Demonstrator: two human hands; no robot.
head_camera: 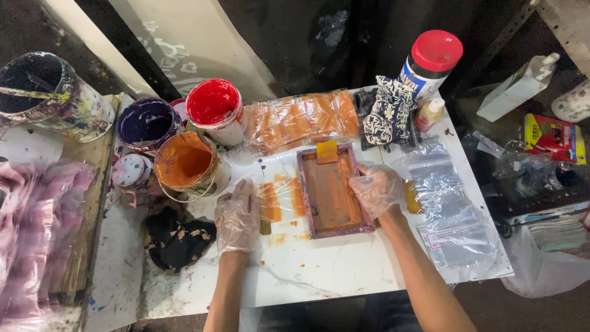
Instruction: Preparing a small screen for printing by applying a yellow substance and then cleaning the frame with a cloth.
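Gripping printing frame (332, 193) | right hand (376, 189) | left hand (238, 215) flat on table (319, 270)

My gloved right hand (376, 189) grips the purple-edged rectangular printing frame (332, 192) smeared with orange ink; my gloved left hand (237, 215) presses flat on the white marble-patterned table (319, 270) beside it.

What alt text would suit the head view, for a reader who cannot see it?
Two hands in clear plastic gloves work at a small framed printing screen smeared orange on a white table: the right hand grips its edge, the left hand lies flat beside it. Open tubs of orange paint, red paint and dark purple paint stand behind.
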